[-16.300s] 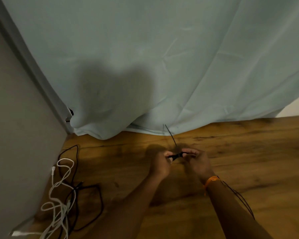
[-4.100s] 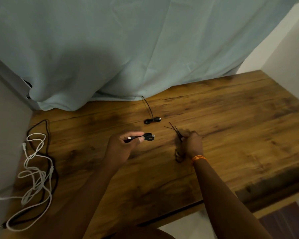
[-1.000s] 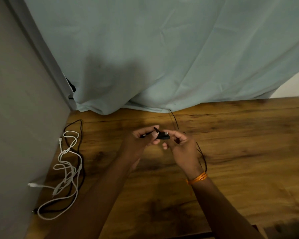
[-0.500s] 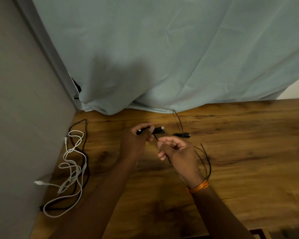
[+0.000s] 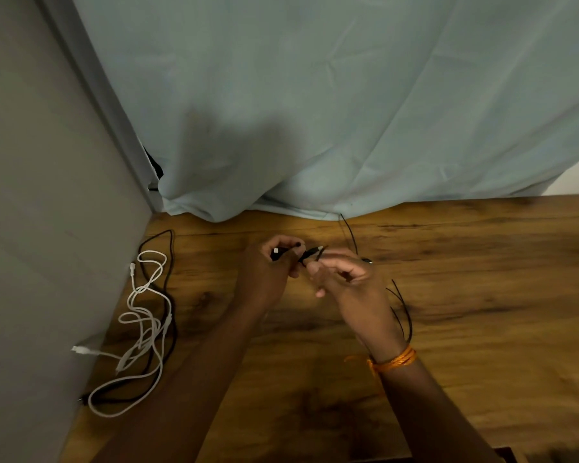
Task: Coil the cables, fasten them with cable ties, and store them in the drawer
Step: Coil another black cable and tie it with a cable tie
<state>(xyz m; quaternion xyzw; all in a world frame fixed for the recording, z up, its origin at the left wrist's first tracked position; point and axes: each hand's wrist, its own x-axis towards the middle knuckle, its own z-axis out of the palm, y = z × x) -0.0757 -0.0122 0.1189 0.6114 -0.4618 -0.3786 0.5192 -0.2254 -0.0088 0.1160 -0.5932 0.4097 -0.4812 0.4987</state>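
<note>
A: Left hand [image 5: 268, 275] pinches the small coiled black cable [image 5: 310, 253] above the tabletop's [image 5: 482, 295] back edge. Right hand [image 5: 354, 289] is curled round spare cable ties [image 5: 404, 302], fingertips at the coil.
B: Risk?
A: Coil may spring open during threading, and the ties may slip. White cable [image 5: 144, 324] lies loose at the left edge.
</note>
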